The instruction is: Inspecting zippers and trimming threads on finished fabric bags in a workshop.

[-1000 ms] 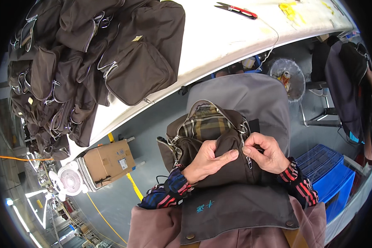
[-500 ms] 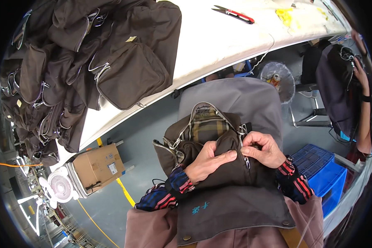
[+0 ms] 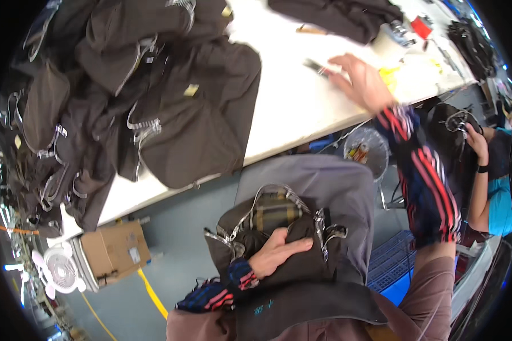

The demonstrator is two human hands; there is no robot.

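A dark brown cloth bag with metal zippers lies in my lap, its mouth open on a checked lining. My left hand grips the bag's cloth, thumb and index finger lying along the top. Over the white table, my right hand is stretched out, smeared by motion, with its fingers apart. Right at its fingertips are thread snips with a red-and-black handle, partly hidden by the fingers. Whether the fingers touch them is too blurred to tell.
Dark brown bags are heaped on the table's left. A thread cone and yellow scraps lie beyond my right hand. Below stand a lined bin, a blue crate, a carton and a fan. Another person's hand shows at right.
My right hand has left the bag's zipper and moved up and forward to the snips on the table. My left hand stays on the bag. The view has shifted, showing more of the table.
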